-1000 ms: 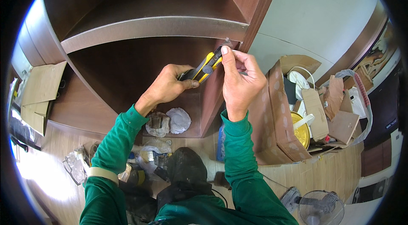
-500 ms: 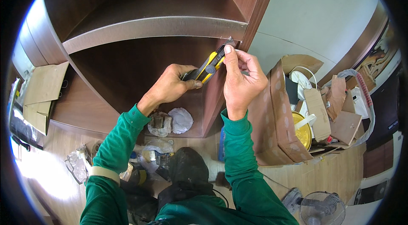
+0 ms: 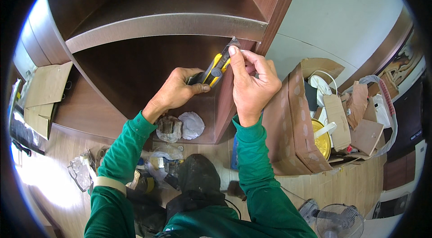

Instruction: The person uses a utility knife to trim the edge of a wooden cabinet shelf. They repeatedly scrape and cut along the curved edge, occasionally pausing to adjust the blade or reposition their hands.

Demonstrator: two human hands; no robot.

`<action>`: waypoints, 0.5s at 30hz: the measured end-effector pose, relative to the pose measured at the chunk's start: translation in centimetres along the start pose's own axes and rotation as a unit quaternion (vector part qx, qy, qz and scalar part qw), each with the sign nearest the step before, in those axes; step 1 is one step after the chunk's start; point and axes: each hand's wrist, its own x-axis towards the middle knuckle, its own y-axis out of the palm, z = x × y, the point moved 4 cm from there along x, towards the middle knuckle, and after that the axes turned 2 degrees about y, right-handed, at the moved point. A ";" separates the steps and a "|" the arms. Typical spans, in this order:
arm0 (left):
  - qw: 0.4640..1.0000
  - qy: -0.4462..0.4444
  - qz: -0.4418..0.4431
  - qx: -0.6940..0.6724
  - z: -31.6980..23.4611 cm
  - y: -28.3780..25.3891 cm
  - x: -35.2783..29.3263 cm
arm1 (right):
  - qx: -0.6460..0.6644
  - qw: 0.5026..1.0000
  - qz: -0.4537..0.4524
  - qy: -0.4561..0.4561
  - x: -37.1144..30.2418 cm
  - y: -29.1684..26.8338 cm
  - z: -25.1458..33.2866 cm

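Observation:
My left hand (image 3: 176, 88) is closed round the handle of a black and yellow utility knife (image 3: 217, 68) with a round knob on its side. The knife points up and to the right, its tip just under the shelf's metallic front edge (image 3: 166, 26), near the right end. At its front end my right hand (image 3: 255, 83) is closed in a pinch, the thumb laid against the nose of the knife. What lies under that thumb is hidden. Behind both hands stands the dark brown wooden cabinet (image 3: 148, 65), whose right side panel (image 3: 227, 98) is close to my right hand.
To the right is a big cardboard box (image 3: 288, 125) holding a yellow pail (image 3: 321, 139), board pieces and scraps. Two plastic-wrapped bundles (image 3: 191, 125) lie on the cabinet's bottom. Tools and plastic bags (image 3: 164, 161) lie by my legs. A fan (image 3: 339, 222) stands lower right.
The knife and both hands have shifted slightly left, and the tip sits farther left of the panel corner. The whole view has moved a little. Both hands keep their hold.

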 end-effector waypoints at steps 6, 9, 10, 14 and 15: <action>0.999 0.028 0.015 0.003 -0.1 0.4 0.6 | 0.074 0.995 -0.044 0.054 0.0 0.1 -0.9; 1.000 0.026 0.005 0.009 -0.2 0.0 0.5 | 0.062 0.996 -0.042 0.043 -0.1 0.2 -0.6; 1.000 0.021 0.001 0.010 -0.2 -0.1 0.4 | 0.044 0.998 -0.041 0.029 -0.1 0.2 -0.5; 1.000 -0.028 -0.002 0.014 0.0 -0.7 -0.2 | 0.004 0.999 -0.032 0.008 -0.3 0.5 0.0; 0.999 -0.046 -0.004 0.010 0.1 -0.8 -0.4 | 0.003 1.000 -0.030 -0.005 -0.3 0.6 0.1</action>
